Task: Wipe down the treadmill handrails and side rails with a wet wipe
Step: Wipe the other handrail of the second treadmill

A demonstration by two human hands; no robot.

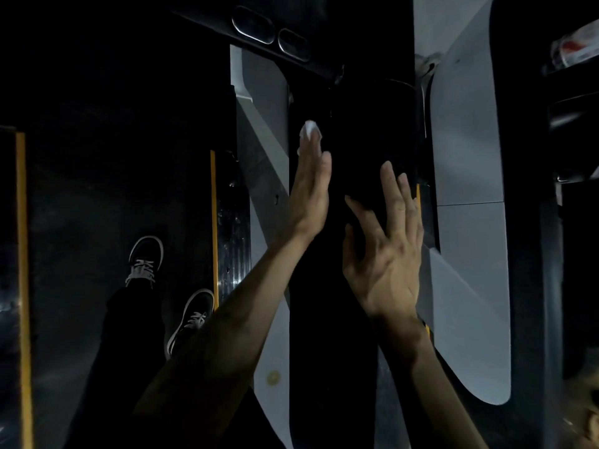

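A small white wet wipe (310,131) sits under the fingertips of the left hand (309,192), pressed against the dark handrail (334,286) that runs up the middle of the view. That hand's grip is flat, fingers straight, pressing the wipe rather than curling round it. Just beside it the right hand (387,244) hangs over the same rail with fingers spread and loose, holding nothing. Grey panels (466,150) flank the rail. Down to the left, two dark shoes with white laces (146,259) stand on the black treadmill belt (97,196), between yellow-edged side rails (213,222).
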